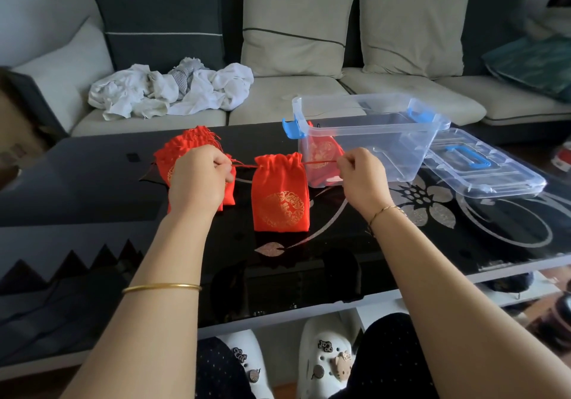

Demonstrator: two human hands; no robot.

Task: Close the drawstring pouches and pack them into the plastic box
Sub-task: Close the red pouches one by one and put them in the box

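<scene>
both hands raised apart, left hand (197,176) and right hand (360,173) pinching red pouch (280,196) drawstrings, apparently taut

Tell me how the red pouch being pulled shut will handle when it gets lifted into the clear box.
The red pouch is probably soft and floppy: its neck bunches into gathers where the left hand and right hand pull the cords. It looks flat and light, perhaps near empty. Cloth should not slip or roll, but it may sag when dropped into the plastic box.

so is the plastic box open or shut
Open: the plastic box has no cover on it, and its lid lies flat on the table beside it.
</scene>
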